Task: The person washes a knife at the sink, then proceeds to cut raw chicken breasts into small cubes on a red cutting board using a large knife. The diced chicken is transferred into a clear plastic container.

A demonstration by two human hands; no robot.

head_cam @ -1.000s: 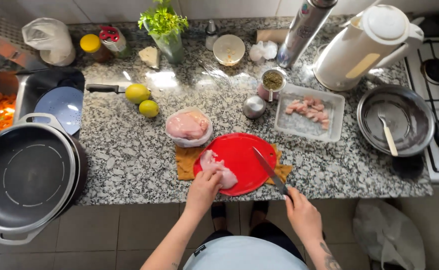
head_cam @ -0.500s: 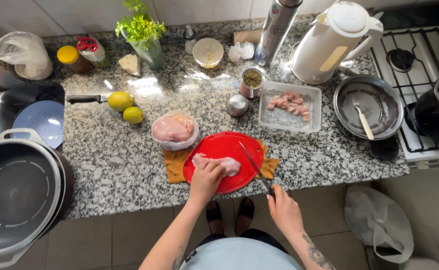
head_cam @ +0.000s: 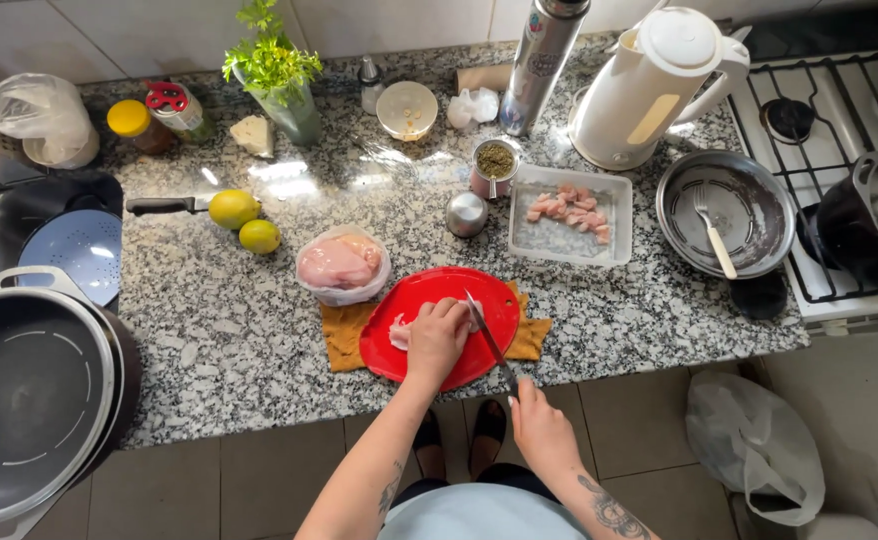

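Note:
A round red cutting board [head_cam: 479, 290] lies on an orange cloth [head_cam: 344, 335] near the counter's front edge. My left hand [head_cam: 437, 338] presses down on a piece of raw chicken [head_cam: 399, 332] on the board. My right hand [head_cam: 541, 430] grips the handle of a knife [head_cam: 489, 340] whose blade points up across the board, right beside my left fingers. A bowl of raw chicken breast [head_cam: 342, 265] stands just behind the board on the left. A clear rectangular tray [head_cam: 569, 215] with cut chicken pieces sits behind it on the right.
A metal pan with a fork [head_cam: 724, 215] and a white kettle [head_cam: 654, 90] stand at the right, by the stove [head_cam: 839, 150]. Two lemons [head_cam: 244, 220], a black-handled knife [head_cam: 164, 205], herbs in a glass [head_cam: 279, 75], jars and a thermos [head_cam: 541, 60] line the back. A large dark pot [head_cam: 34, 400] fills the left.
The view has shifted right and lower. My left hand stays on the chicken, and the knife has moved closer to it, now beside my fingers.

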